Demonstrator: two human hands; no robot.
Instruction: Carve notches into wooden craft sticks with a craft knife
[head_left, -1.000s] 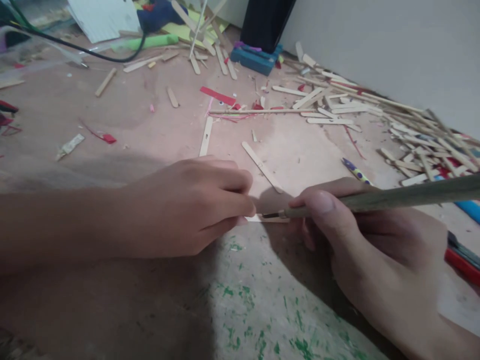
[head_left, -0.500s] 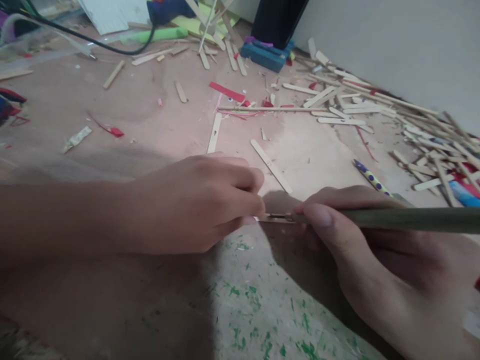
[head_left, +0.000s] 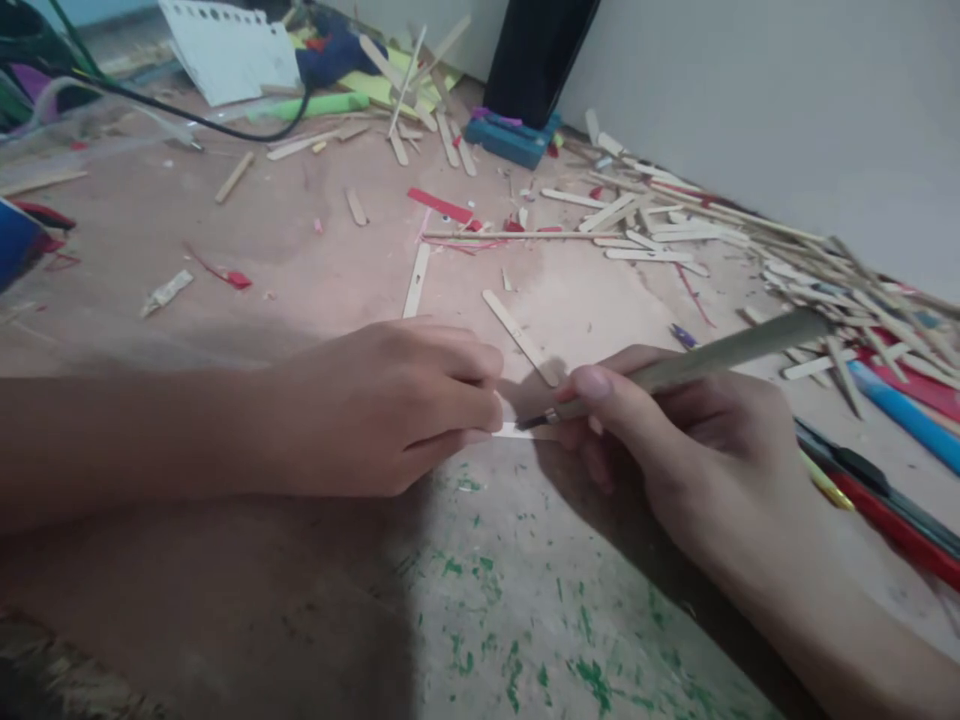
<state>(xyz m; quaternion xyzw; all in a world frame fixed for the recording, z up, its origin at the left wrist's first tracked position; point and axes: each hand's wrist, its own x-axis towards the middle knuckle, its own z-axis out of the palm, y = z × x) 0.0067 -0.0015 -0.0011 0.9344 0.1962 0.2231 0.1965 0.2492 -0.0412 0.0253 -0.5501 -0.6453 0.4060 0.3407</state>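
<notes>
My left hand (head_left: 420, 400) is closed on the left end of a pale craft stick (head_left: 517, 431) that lies flat on the table (head_left: 315, 290). In my right hand (head_left: 660, 430) is a thick greenish-grey handled tool (head_left: 720, 352) with a thin dark metal tip, gripped between thumb and fingers. That tip rests at the craft stick, just right of my left fingertips. Another craft stick (head_left: 520, 338) lies just beyond my hands, and one more (head_left: 416, 281) stands out behind my left knuckles.
Craft sticks and thin rods are heaped along the wall at the right. A blue block (head_left: 513, 138) holds a black upright object. A red-and-black cutter (head_left: 877, 495) lies beside my right wrist. Green marks dot the near tabletop.
The tool has tilted, its rear end now raised, and its tip shows more clearly on the stick. My right hand has turned and shifted left. The view has moved slightly, showing the cutter.
</notes>
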